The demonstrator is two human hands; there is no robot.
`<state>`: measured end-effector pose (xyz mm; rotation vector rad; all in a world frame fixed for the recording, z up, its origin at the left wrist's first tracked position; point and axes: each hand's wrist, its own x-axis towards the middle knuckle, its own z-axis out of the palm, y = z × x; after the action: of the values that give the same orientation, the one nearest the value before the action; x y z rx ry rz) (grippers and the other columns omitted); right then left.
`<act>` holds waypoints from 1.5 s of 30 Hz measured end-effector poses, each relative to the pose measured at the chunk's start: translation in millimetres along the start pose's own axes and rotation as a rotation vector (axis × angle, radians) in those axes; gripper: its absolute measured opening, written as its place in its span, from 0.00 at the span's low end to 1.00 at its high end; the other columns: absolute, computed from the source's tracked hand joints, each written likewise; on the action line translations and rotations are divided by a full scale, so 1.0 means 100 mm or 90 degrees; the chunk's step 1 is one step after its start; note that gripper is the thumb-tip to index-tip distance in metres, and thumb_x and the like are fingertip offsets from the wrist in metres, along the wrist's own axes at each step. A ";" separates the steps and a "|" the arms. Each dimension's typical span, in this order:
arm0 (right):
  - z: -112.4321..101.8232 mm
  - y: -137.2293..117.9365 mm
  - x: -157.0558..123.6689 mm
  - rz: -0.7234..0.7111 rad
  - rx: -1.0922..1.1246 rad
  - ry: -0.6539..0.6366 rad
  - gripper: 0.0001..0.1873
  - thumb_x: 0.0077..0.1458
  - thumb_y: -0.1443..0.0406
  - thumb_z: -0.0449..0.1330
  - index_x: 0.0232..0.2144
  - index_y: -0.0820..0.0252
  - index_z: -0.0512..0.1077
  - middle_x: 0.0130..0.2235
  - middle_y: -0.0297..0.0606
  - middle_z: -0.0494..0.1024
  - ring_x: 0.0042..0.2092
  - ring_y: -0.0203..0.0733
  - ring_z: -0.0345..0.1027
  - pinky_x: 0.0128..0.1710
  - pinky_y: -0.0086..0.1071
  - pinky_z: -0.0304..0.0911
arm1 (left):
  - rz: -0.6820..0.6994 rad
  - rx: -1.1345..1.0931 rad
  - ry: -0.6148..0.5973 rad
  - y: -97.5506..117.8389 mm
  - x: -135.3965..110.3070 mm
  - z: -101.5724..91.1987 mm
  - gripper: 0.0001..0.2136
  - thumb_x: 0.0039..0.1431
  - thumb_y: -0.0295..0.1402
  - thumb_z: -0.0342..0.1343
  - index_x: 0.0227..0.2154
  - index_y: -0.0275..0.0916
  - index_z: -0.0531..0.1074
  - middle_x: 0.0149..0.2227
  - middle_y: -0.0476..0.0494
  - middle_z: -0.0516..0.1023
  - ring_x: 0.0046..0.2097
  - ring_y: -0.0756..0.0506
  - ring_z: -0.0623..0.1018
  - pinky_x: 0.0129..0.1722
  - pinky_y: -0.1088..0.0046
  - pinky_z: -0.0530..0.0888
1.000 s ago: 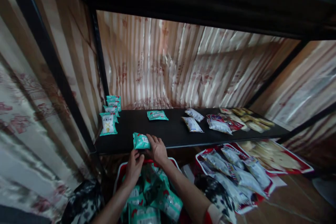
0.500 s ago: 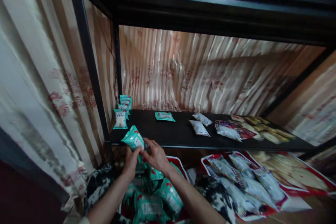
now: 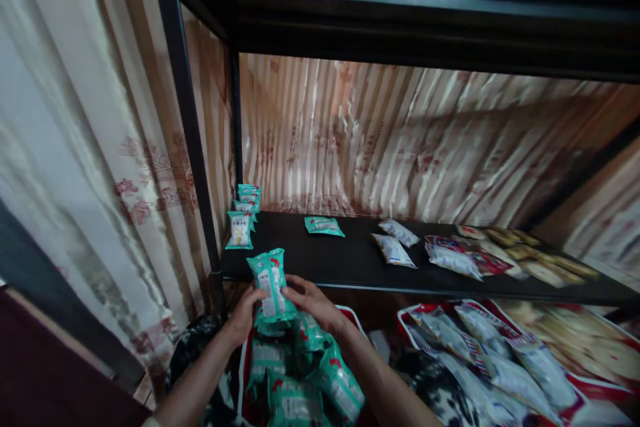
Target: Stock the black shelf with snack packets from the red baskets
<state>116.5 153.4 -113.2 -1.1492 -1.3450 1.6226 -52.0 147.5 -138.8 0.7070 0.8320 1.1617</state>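
Between my two hands a teal snack packet [image 3: 271, 285] is held up just in front of the shelf's front edge, its printed white panel toward me. My left hand [image 3: 244, 312] grips its left side with the thumb on the face. My right hand [image 3: 311, 301] pinches the right side, the thumb on the front and the fingers behind. Below them sits a red and white basket [image 3: 243, 373] heaped with similar teal packets [image 3: 295, 401]. At the shelf's left end a row of teal packets [image 3: 241, 229] stands upright, one behind another.
On the black shelf [image 3: 300, 260] lie another teal packet [image 3: 324, 226], two white packets [image 3: 393, 251], red-and-white packets [image 3: 453, 257] and golden flat packs [image 3: 550, 263]. Two more baskets stand lower right, one with white packets [image 3: 515, 367]. A black post [image 3: 187, 113] rises at left.
The held packet has been turned from a tilt to nearly upright, showing its printed panel. My left hand has shifted to its side. The view has swung slightly left.
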 end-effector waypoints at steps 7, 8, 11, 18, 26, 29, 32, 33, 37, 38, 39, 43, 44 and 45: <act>0.01 0.15 0.03 0.021 0.187 0.059 0.25 0.40 0.46 0.64 0.29 0.61 0.72 0.20 0.27 0.68 0.23 0.31 0.59 0.27 0.26 0.55 | -0.222 -0.089 -0.159 -0.01 -0.01 -0.05 0.17 0.37 0.31 0.55 0.34 0.31 0.75 0.29 0.40 0.80 0.39 0.38 0.78 0.42 0.62 0.72; 0.02 0.16 0.01 0.020 0.212 0.049 0.24 0.40 0.47 0.65 0.29 0.61 0.72 0.21 0.28 0.69 0.24 0.32 0.61 0.29 0.27 0.57 | -0.247 -0.108 -0.175 -0.05 -0.01 -0.04 0.17 0.36 0.32 0.54 0.34 0.31 0.75 0.30 0.38 0.80 0.39 0.37 0.78 0.42 0.61 0.71; 0.00 0.17 -0.06 0.014 0.248 0.011 0.24 0.42 0.46 0.64 0.31 0.61 0.72 0.24 0.31 0.71 0.28 0.36 0.65 0.34 0.30 0.59 | -0.288 -0.161 -0.187 -0.14 0.00 0.00 0.17 0.40 0.35 0.54 0.33 0.31 0.75 0.30 0.37 0.80 0.38 0.37 0.78 0.41 0.60 0.72; -0.07 0.20 -0.04 -0.016 0.254 -0.051 0.28 0.42 0.42 0.61 0.22 0.63 0.69 0.17 0.29 0.64 0.20 0.33 0.59 0.23 0.28 0.56 | -0.338 -0.132 -0.137 -0.25 0.21 0.13 0.23 0.53 0.48 0.51 0.36 0.28 0.74 0.26 0.35 0.79 0.28 0.42 0.78 0.30 0.68 0.72; -0.04 0.19 0.37 0.049 0.211 0.185 0.29 0.42 0.45 0.62 0.36 0.64 0.71 0.29 0.40 0.78 0.31 0.45 0.73 0.34 0.36 0.66 | -0.056 0.072 0.142 -0.29 0.43 -0.04 0.18 0.48 0.45 0.55 0.35 0.36 0.74 0.42 0.38 0.78 0.46 0.38 0.75 0.34 0.68 0.74; -0.02 0.19 0.55 0.039 0.131 0.263 0.30 0.42 0.45 0.63 0.38 0.63 0.70 0.31 0.40 0.78 0.34 0.46 0.73 0.36 0.37 0.67 | 0.003 0.099 0.123 -0.23 0.44 -0.11 0.22 0.48 0.46 0.55 0.44 0.38 0.71 0.51 0.37 0.72 0.50 0.38 0.73 0.34 0.69 0.74; 0.04 0.16 0.68 0.008 0.043 0.284 0.29 0.42 0.46 0.63 0.38 0.63 0.70 0.34 0.41 0.78 0.36 0.47 0.73 0.38 0.37 0.67 | 0.018 0.148 0.126 -0.20 0.48 -0.13 0.29 0.45 0.44 0.60 0.51 0.39 0.65 0.53 0.35 0.69 0.46 0.40 0.75 0.34 0.70 0.74; 0.06 0.14 0.71 -0.003 0.023 0.276 0.29 0.42 0.47 0.63 0.39 0.62 0.70 0.34 0.41 0.78 0.37 0.47 0.72 0.38 0.37 0.66 | 0.023 0.162 0.145 -0.20 0.50 -0.13 0.30 0.44 0.43 0.61 0.52 0.38 0.65 0.54 0.34 0.68 0.45 0.40 0.75 0.33 0.71 0.74; 0.12 0.10 0.80 -0.039 -0.001 0.196 0.28 0.41 0.50 0.65 0.41 0.61 0.69 0.38 0.40 0.78 0.38 0.46 0.72 0.40 0.37 0.66 | 0.055 0.186 0.201 -0.18 0.64 -0.21 0.25 0.47 0.40 0.59 0.50 0.38 0.66 0.53 0.35 0.69 0.41 0.43 0.76 0.32 0.73 0.73; 0.13 0.11 0.82 -0.041 -0.012 0.187 0.28 0.40 0.51 0.66 0.41 0.61 0.69 0.38 0.39 0.78 0.39 0.46 0.72 0.40 0.37 0.66 | 0.065 0.196 0.206 -0.17 0.68 -0.25 0.24 0.49 0.39 0.58 0.49 0.38 0.67 0.53 0.36 0.70 0.41 0.44 0.76 0.33 0.73 0.73; 0.14 0.12 0.86 -0.043 -0.024 0.186 0.27 0.40 0.52 0.66 0.40 0.61 0.69 0.38 0.39 0.78 0.40 0.46 0.71 0.41 0.37 0.66 | 0.077 0.213 0.213 -0.15 0.72 -0.29 0.22 0.50 0.39 0.56 0.49 0.38 0.67 0.52 0.36 0.70 0.40 0.44 0.77 0.34 0.72 0.74; 0.22 0.19 1.10 -0.049 -0.040 0.222 0.26 0.39 0.56 0.67 0.40 0.61 0.68 0.38 0.39 0.78 0.41 0.45 0.71 0.41 0.36 0.65 | 0.187 0.379 0.291 -0.09 0.88 -0.45 0.17 0.54 0.34 0.50 0.45 0.34 0.69 0.48 0.35 0.72 0.45 0.41 0.75 0.44 0.62 0.73; 0.26 0.21 1.18 -0.059 -0.034 0.233 0.26 0.39 0.56 0.66 0.40 0.61 0.68 0.38 0.39 0.78 0.40 0.45 0.71 0.41 0.36 0.65 | 0.242 0.430 0.317 -0.08 0.90 -0.49 0.16 0.54 0.32 0.49 0.45 0.34 0.69 0.47 0.35 0.72 0.48 0.41 0.74 0.48 0.59 0.71; 0.30 0.22 1.26 -0.071 -0.029 0.244 0.25 0.39 0.57 0.66 0.40 0.61 0.67 0.37 0.39 0.78 0.39 0.44 0.71 0.40 0.35 0.66 | 0.303 0.477 0.338 -0.08 0.92 -0.53 0.15 0.54 0.31 0.48 0.45 0.35 0.69 0.48 0.35 0.72 0.51 0.41 0.72 0.52 0.58 0.69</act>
<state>45.2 255.5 -156.3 -1.3081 -1.1764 1.2221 -76.5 237.2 -190.7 1.2831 1.6519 1.4980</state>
